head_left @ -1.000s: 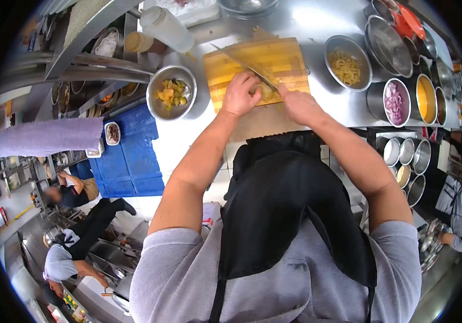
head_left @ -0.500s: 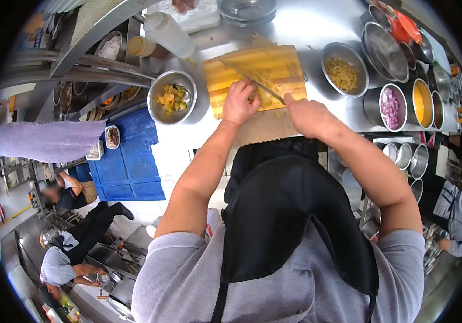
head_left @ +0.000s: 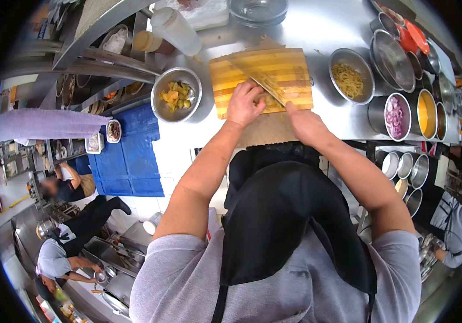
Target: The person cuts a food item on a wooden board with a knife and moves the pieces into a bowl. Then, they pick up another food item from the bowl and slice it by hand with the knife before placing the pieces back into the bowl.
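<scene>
Presently, the right hand (head_left: 305, 125) clasps a knife (head_left: 269, 90); the left hand (head_left: 245, 105) curls beside it, its hold undeterminable. Under the left grip lies a cutting board (head_left: 291, 67).

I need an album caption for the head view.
Right hand holding a knife, left hand close beside it, over a striped cutting board.

A black apron (head_left: 282, 220), smooth and slightly creased, splits into a notch toward six o'clock, its narrow black straps (head_left: 219, 302) at seven and five. Beneath is a heathered grey shirt (head_left: 290, 296); its short sleeves (head_left: 174, 250), at eight and four, end above the elbows.
</scene>
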Available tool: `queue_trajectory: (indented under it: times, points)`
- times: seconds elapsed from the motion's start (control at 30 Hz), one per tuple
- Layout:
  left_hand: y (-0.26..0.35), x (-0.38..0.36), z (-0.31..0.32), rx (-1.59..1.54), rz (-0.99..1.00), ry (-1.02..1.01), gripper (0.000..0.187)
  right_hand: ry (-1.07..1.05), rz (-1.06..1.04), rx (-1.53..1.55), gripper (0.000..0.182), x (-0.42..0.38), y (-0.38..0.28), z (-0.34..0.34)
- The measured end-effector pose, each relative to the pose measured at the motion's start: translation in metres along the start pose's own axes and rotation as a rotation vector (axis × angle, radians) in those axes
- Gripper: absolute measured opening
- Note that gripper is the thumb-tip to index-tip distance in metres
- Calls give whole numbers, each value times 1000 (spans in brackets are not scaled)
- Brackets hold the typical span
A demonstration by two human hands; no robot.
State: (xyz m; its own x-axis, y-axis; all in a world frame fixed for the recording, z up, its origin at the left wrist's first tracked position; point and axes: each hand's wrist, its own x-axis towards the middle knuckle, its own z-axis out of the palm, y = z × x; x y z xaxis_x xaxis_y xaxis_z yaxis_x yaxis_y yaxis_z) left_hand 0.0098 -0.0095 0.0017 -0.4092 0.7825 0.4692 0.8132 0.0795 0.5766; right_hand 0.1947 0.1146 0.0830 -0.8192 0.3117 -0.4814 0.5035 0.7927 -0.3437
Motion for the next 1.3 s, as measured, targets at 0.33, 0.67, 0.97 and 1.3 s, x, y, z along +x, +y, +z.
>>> queue_trajectory:
  times: [0.33,0.67,0.97,1.3]
  points:
    - [-4,-2,3,31,-3,-18,21,-47,63,75,30,-13,-18,-28]
    - [1,-2,-9,-15,-38,-4,22,-54,-40,3,34,13,-24,-66]
    - [-4,-4,-2,12,-15,18,21,-170,72,2,36,-30,-29,-61]
    - [-5,-7,2,56,-56,8,22,-90,38,4,31,0,-32,-61]
